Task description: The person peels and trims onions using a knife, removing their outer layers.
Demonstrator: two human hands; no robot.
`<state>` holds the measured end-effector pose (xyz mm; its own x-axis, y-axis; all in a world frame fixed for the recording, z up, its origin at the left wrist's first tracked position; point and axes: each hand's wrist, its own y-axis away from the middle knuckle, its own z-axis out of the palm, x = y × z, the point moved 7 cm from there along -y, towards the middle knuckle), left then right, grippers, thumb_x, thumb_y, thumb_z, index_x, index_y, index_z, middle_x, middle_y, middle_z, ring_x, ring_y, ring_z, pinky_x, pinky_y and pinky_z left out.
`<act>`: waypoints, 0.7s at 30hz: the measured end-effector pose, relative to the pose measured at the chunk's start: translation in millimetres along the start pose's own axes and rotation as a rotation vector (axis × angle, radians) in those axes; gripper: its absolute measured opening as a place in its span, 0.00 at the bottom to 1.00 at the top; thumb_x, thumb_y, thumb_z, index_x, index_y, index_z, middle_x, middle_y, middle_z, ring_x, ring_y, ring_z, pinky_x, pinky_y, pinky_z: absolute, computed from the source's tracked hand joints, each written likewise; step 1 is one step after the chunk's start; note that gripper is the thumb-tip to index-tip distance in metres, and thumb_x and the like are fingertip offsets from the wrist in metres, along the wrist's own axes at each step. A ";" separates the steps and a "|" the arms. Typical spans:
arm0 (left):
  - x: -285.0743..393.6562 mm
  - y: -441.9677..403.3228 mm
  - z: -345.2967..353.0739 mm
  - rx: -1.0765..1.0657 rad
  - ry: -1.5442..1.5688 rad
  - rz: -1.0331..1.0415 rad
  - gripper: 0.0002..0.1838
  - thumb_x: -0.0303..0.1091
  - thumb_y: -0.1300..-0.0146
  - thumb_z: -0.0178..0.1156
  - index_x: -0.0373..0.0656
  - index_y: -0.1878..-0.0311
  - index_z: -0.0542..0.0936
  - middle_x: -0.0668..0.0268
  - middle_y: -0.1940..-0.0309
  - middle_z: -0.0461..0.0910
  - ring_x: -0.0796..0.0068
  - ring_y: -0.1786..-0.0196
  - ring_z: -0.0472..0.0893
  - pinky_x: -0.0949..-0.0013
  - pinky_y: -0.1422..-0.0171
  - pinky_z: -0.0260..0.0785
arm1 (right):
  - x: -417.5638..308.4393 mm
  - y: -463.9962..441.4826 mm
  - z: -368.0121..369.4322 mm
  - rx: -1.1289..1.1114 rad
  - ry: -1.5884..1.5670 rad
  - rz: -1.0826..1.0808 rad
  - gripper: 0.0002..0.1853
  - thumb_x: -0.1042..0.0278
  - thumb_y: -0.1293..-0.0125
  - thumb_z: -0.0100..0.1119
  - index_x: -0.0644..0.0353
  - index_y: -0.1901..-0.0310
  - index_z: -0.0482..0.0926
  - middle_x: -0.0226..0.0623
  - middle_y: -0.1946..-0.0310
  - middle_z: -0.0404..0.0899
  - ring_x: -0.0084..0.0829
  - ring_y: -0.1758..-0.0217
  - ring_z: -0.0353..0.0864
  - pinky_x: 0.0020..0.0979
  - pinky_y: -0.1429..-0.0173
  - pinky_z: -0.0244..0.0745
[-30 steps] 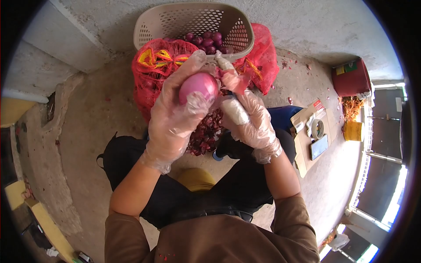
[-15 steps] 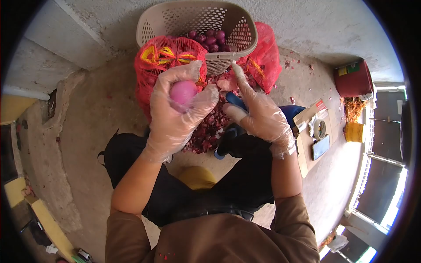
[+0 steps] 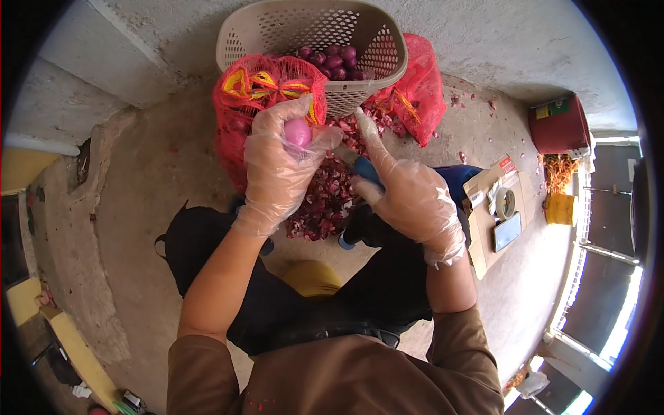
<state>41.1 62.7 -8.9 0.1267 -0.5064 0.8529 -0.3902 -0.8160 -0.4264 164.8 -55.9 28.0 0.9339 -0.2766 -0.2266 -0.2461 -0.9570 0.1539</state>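
My left hand point(image 3: 280, 162), in a clear plastic glove, holds a smooth pink-purple onion point(image 3: 298, 133) between curled fingers and thumb. To its right is my right hand point(image 3: 408, 190), also gloved, with forefinger stretched forward and thumb apart. A blue object point(image 3: 366, 169) shows between that thumb and forefinger; its shape is partly hidden, as are the other fingers, which look curled. Below and between the hands lies a heap of dark red onion skins point(image 3: 324, 200). Beyond them stands a beige perforated basket point(image 3: 238, 41) with several purple onions point(image 3: 335, 61) inside.
Red mesh sacks point(image 3: 232, 131) point(image 3: 425, 90) flank the basket. On the right, cardboard point(image 3: 484, 242) bears a tape roll point(image 3: 505, 203) and a phone point(image 3: 507, 232). A red bucket point(image 3: 557, 124) and a yellow container point(image 3: 560, 209) stand farther right. A wall rises behind the basket.
My hands have moved apart from around the onion, which stays in my left hand. The pale pink peel at my right fingers is gone from them, and the blue object has come into view.
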 end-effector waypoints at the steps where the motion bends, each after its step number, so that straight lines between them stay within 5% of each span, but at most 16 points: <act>1: -1.0 0.1 -0.2 -0.001 0.009 0.012 0.30 0.37 0.50 0.81 0.38 0.47 0.77 0.56 0.52 0.83 0.61 0.51 0.83 0.62 0.46 0.76 | 5.2 -0.5 1.6 0.002 -0.027 0.002 0.45 0.54 0.36 0.63 0.49 0.21 0.51 0.46 0.77 0.81 0.49 0.70 0.84 0.49 0.63 0.78; 3: -0.4 -0.5 -0.3 -0.004 0.025 0.036 0.29 0.35 0.48 0.80 0.38 0.46 0.77 0.58 0.54 0.83 0.62 0.52 0.83 0.63 0.46 0.76 | 13.9 -0.8 1.8 0.004 -0.093 0.006 0.44 0.54 0.35 0.62 0.48 0.21 0.51 0.49 0.74 0.82 0.52 0.68 0.84 0.50 0.61 0.78; 9: -16.7 17.5 21.7 -0.237 1.088 -0.804 0.22 0.46 0.26 0.58 0.40 0.39 0.72 0.60 0.48 0.78 0.64 0.45 0.80 0.57 0.40 0.77 | 24.0 -6.1 -4.7 0.111 -0.344 -0.066 0.42 0.52 0.32 0.60 0.48 0.21 0.50 0.55 0.70 0.82 0.57 0.64 0.83 0.52 0.59 0.76; 12: -9.1 17.1 25.0 -0.182 1.277 -0.829 0.23 0.49 0.22 0.48 0.41 0.37 0.71 0.59 0.45 0.76 0.64 0.41 0.78 0.54 0.38 0.76 | 18.5 -7.1 -11.4 0.151 -0.455 -0.151 0.42 0.51 0.31 0.59 0.48 0.21 0.50 0.58 0.65 0.82 0.58 0.62 0.83 0.51 0.57 0.76; 18: 5.7 18.2 24.0 -0.166 1.527 -0.844 0.25 0.52 0.23 0.49 0.43 0.34 0.70 0.59 0.40 0.74 0.62 0.38 0.76 0.48 0.31 0.69 | -7.9 -7.9 -17.5 0.212 -0.569 -0.412 0.42 0.54 0.30 0.60 0.50 0.21 0.49 0.54 0.51 0.82 0.57 0.59 0.84 0.47 0.55 0.78; 21: 7.9 17.0 22.3 -0.268 1.625 -0.755 0.27 0.52 0.23 0.48 0.43 0.31 0.67 0.59 0.37 0.73 0.62 0.35 0.74 0.47 0.29 0.66 | -12.7 -6.7 -11.5 0.073 -0.685 -0.343 0.40 0.56 0.30 0.60 0.52 0.22 0.53 0.53 0.41 0.77 0.55 0.59 0.84 0.47 0.54 0.78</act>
<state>55.8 38.6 -16.1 -0.5295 0.7928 0.3017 -0.8183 -0.5711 0.0644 157.6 -44.9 41.0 0.5974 0.0670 -0.7992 -0.0103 -0.9958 -0.0912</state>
